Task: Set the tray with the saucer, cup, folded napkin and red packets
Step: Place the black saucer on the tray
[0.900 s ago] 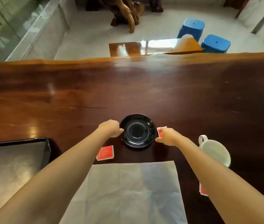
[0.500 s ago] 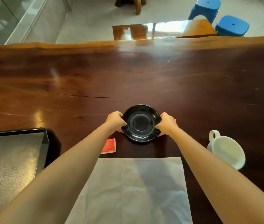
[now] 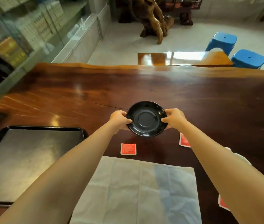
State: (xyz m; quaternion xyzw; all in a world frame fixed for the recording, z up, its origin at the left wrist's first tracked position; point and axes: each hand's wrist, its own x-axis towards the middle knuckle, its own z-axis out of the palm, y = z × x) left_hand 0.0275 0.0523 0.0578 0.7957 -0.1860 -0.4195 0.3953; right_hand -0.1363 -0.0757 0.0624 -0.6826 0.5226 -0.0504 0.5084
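Dark wooden table (image 3: 192, 97) fills the view, a black tray (image 3: 31, 159) on its left and a white napkin (image 3: 137, 191) spread flat at the near edge. Beyond the napkin, left hand (image 3: 119, 118) and right hand (image 3: 174, 118) grip the black saucer (image 3: 146, 118) by its rim, thumbs on top, fingers curled beneath. A white cup (image 3: 242, 159) peeks from behind the right forearm, and red packets (image 3: 128, 149) lie around the napkin

The glossy black saucer (image 3: 146, 118) is gripped at opposite rims by the left hand (image 3: 119, 118) and right hand (image 3: 174, 118). The black tray (image 3: 44, 127) lies at the left of the table (image 3: 208, 102). The white napkin (image 3: 141, 191) lies spread flat and creased. Three red packets (image 3: 128, 149) lie around it. The white cup (image 3: 241, 159) is mostly hidden behind the right forearm.
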